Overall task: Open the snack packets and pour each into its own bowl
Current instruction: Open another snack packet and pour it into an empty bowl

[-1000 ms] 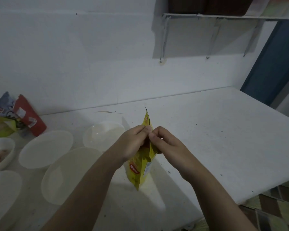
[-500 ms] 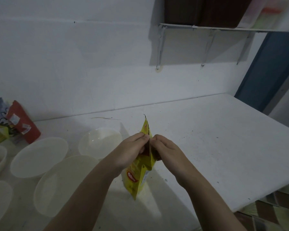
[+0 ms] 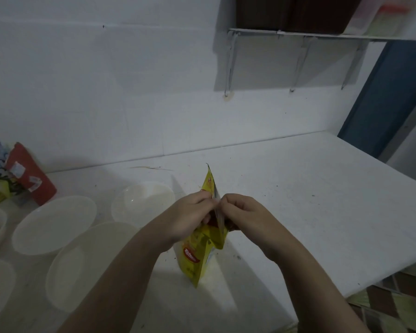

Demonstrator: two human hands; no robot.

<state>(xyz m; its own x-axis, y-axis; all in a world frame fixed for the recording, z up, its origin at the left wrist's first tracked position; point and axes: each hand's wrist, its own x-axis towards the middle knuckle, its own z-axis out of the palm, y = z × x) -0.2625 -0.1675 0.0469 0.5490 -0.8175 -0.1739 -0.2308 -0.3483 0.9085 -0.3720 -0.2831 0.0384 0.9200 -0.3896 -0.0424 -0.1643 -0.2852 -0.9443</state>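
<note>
- Yellow foil marks the snack packet [image 3: 203, 246] at lower centre of the head view, held upright above the white counter [image 3: 310, 212].
- Left hand [image 3: 190, 217] pinches one side of the packet's upper edge and right hand [image 3: 243, 217] pinches the other side, fingers curled and clamped on the foil, fingertips almost meeting.
- Judged from this, the step in hand is opening the packet; a silvery inner face shows between the hands, so the seam may be parting, though how far cannot be told.
- Next move probably calls for pulling the two sides apart, then tipping the mouth over an empty bowl.
- Count of bowls: five in view, all at left of the frame. The round bowl [image 3: 142, 203] sits just left of the hands, the two oval bowls [image 3: 55, 224] and [image 3: 82, 265] further left, and two more are cut by the left edge, one of which seems to hold something.
- Count of packets: one in hand, plus a cluster at the far left, the red packet [image 3: 29, 174] among them; their number cannot be told.
</note>
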